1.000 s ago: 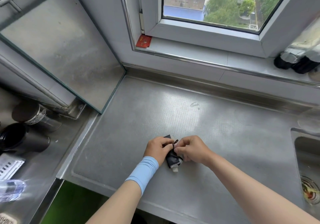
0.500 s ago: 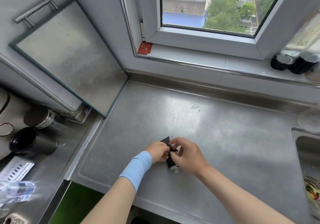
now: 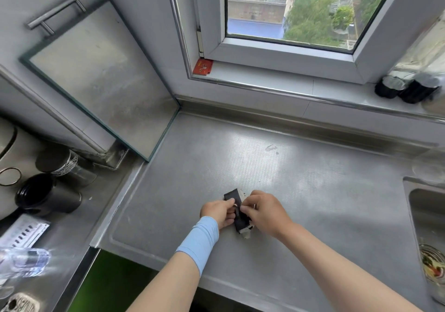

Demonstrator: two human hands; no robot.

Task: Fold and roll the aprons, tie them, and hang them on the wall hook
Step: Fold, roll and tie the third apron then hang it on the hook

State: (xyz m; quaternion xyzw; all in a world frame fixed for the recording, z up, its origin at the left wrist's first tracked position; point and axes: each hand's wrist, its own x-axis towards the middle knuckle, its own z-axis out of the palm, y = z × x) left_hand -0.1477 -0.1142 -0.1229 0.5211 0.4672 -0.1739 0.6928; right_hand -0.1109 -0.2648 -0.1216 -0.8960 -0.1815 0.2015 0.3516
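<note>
Your left hand (image 3: pixel 218 212) and right hand (image 3: pixel 264 211) meet over the small dark rolled apron (image 3: pixel 231 195), which lies on the steel tabletop (image 3: pixel 301 181) near its front edge; both hands' fingers (image 3: pixel 228 202) are curled, pinching the roll at its middle. A blue sleeve (image 3: pixel 198 241) covers your left wrist.

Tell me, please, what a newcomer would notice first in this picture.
The left hand and right hand meet mid-counter, pinching a small rolled black apron on the steel counter. Behind, the window shows trees and roofs, and a red card sits at its sill's left corner.
</note>
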